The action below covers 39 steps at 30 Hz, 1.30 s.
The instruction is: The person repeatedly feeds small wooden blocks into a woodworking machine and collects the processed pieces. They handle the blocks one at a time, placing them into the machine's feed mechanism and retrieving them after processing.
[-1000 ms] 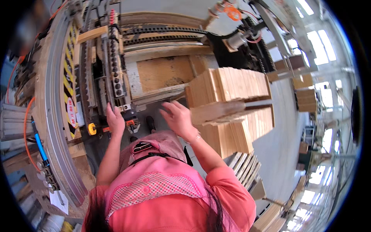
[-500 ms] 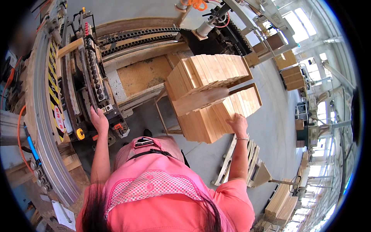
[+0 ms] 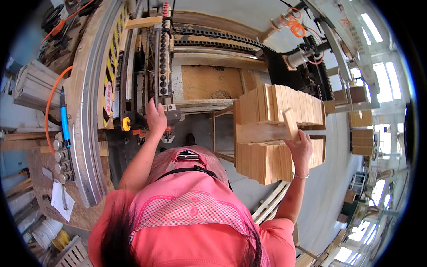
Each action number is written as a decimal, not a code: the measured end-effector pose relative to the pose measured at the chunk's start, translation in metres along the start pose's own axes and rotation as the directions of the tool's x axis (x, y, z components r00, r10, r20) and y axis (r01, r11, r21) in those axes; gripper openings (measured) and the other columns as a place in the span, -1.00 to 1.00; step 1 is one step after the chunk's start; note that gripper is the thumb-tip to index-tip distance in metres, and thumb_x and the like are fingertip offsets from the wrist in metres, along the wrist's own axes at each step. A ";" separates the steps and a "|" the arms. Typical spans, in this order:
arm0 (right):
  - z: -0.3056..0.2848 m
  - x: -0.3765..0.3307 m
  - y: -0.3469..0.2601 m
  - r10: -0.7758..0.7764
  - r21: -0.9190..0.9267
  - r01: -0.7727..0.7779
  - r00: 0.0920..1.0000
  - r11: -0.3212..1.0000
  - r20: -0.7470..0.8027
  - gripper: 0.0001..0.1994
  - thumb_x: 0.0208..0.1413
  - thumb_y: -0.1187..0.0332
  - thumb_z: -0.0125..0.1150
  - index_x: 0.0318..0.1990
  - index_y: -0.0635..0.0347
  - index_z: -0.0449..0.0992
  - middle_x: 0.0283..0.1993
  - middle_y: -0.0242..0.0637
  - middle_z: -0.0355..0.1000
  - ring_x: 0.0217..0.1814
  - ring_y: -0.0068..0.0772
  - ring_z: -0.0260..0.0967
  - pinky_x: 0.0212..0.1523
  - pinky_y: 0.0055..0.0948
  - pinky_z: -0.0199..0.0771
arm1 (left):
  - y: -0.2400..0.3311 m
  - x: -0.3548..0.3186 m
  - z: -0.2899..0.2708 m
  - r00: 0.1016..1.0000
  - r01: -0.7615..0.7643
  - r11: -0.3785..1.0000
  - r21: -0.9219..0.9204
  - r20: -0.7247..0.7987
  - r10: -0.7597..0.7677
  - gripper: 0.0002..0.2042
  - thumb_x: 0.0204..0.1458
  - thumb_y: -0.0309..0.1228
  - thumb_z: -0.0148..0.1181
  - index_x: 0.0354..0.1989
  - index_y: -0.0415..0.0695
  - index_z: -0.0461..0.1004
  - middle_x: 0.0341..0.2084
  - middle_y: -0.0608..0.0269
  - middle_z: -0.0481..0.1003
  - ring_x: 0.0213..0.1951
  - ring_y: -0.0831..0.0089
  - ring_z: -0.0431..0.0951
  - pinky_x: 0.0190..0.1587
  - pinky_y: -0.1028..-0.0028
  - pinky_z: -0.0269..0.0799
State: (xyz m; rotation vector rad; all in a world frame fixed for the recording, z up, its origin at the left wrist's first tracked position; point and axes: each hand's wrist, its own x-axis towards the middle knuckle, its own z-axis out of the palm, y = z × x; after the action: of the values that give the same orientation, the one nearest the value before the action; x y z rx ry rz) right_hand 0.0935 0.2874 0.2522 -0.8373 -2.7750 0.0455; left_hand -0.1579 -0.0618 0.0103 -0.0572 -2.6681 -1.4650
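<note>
My right hand (image 3: 301,149) grips a light wooden board (image 3: 290,124), its fingers closed around the near end. The board is tilted up above the gap between two rows of similar boards. Boards in the far row (image 3: 284,104) and the near row (image 3: 262,160) stand on edge, packed side by side. Out to the left, my left hand (image 3: 155,119) has its fingers stretched out and nothing visible in it. It is close to the near end of a machine rail lined with black rollers (image 3: 163,75); whether it touches is unclear.
A yellow round knob (image 3: 126,124) and a striped guard strip (image 3: 110,84) sit left of the rail. Beyond run black chain tracks (image 3: 218,37). A slatted wooden pallet (image 3: 271,200) lies on the floor below the boards. A blue-handled tool (image 3: 65,116) hangs at far left.
My right hand has drawn a board up from the near row and now holds it. The view has turned, so the machine and boards appear further right. My left hand stays by the rail end.
</note>
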 end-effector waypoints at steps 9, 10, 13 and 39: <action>0.087 0.163 -0.122 -0.514 0.258 0.481 0.854 0.838 0.078 -0.53 -0.34 0.32 0.43 -0.19 0.27 0.45 -0.28 -0.12 0.38 -0.21 -0.05 0.36 -0.20 -0.24 0.38 | 0.012 -0.002 -0.007 0.998 0.057 0.997 -0.043 0.033 -0.055 -0.58 0.13 -0.36 -0.10 0.13 -0.31 0.17 0.01 -0.19 0.31 0.06 -0.08 0.31 0.08 0.21 0.21; 0.096 0.181 -0.136 -0.561 0.258 0.528 0.824 0.809 0.076 -0.53 -0.35 0.31 0.43 -0.18 0.26 0.46 -0.28 -0.13 0.39 -0.21 -0.05 0.36 -0.20 -0.25 0.39 | 0.008 -0.003 -0.005 1.000 -0.013 0.998 -0.057 -0.028 0.011 -0.58 0.12 -0.35 -0.08 0.12 -0.31 0.18 0.00 -0.19 0.32 0.05 -0.09 0.31 0.07 0.21 0.23; 0.128 0.233 -0.163 -0.683 0.298 0.648 0.730 0.701 0.022 -0.52 -0.33 0.28 0.41 -0.17 0.22 0.45 -0.26 -0.14 0.37 -0.20 -0.04 0.36 -0.20 -0.19 0.39 | 0.007 -0.004 -0.002 0.998 0.056 0.997 -0.045 -0.019 -0.057 -0.55 0.11 -0.33 -0.06 0.14 -0.31 0.17 0.03 -0.18 0.31 0.06 -0.07 0.31 0.10 0.23 0.21; 0.282 0.404 -0.499 -0.930 0.187 0.912 0.350 0.365 0.109 -0.60 -0.27 0.11 0.34 -0.33 0.24 0.54 -0.26 -0.06 0.47 -0.19 -0.13 0.45 -0.18 -0.24 0.48 | 0.087 0.038 -0.016 0.943 0.253 0.965 -0.064 -0.208 -0.260 -0.67 0.06 -0.32 0.04 -0.03 -0.22 0.36 -0.05 -0.03 0.40 0.02 0.03 0.37 0.07 0.26 0.25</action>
State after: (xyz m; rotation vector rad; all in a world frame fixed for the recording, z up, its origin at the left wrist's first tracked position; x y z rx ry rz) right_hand -0.5697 0.1034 0.1177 0.9436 -2.9375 0.0527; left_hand -0.1873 -0.0293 0.0958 0.4384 -2.5463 -1.4894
